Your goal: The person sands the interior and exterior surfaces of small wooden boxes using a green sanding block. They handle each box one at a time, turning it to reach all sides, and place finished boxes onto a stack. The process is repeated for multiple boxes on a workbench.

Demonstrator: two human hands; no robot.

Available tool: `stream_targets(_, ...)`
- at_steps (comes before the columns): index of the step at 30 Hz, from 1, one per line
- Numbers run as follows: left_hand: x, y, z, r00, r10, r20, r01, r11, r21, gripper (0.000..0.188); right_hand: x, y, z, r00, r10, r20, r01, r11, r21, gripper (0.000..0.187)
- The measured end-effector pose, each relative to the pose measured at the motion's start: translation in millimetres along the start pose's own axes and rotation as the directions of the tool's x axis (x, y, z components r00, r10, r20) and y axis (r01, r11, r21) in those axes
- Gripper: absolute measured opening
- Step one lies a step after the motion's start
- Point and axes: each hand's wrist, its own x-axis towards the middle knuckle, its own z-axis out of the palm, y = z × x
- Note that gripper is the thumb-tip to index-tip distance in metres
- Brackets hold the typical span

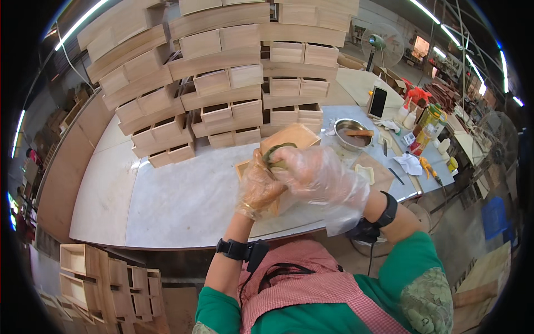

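Both my hands wear clear plastic gloves and meet over the table's front part. My left hand (259, 185) is closed, with its thumb and fingers against a dark green, loop-shaped soft piece (273, 152). Curled over the same piece from the right is my right hand (311, 171), its loose glove hanging baggy towards the wrist. Right behind and under the hands is a light wooden box (292, 137), mostly covered by them. Whether either hand also touches the box I cannot tell.
Tall stacks of small wooden drawer boxes (217, 80) stand along the table's back. To the right are a metal bowl (354, 134) with a brown brush-like tool, a phone (377, 102), bottles (427, 136) and white cloth (409, 163). More boxes (105, 278) are stacked lower left.
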Motion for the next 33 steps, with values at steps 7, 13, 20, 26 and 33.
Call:
stream_targets(7,-8.7,3.4,-9.3,0.999,-0.006,-0.049,0.010,0.997,0.081,0.083,9.8,54.4,-35.8,0.869,0.410,0.278,-0.418,0.908,-0.034,0.028)
stream_targets(13,-3.9,8.8,3.4,0.998,0.025,-0.060,-0.032,0.994,-0.106,0.082,36.8,105.5,-0.3,0.943,0.237,0.233,-0.231,0.971,-0.052,0.029)
stream_targets(20,-7.9,2.9,-1.2,0.996,0.033,-0.082,-0.043,0.991,-0.127,0.082,0.1,59.9,-49.0,0.840,0.399,0.368,-0.431,0.902,0.004,0.035)
stream_targets(26,-5.8,6.5,2.7,0.999,0.021,-0.047,-0.026,0.994,-0.108,0.081,45.6,87.8,-18.2,0.851,0.381,0.362,-0.368,0.924,-0.106,0.027)
stream_targets(33,-8.6,-2.1,4.7,0.996,0.040,-0.083,-0.050,0.990,-0.133,0.086,2.9,69.9,-40.3,0.872,0.404,0.278,-0.449,0.885,0.124,0.031)
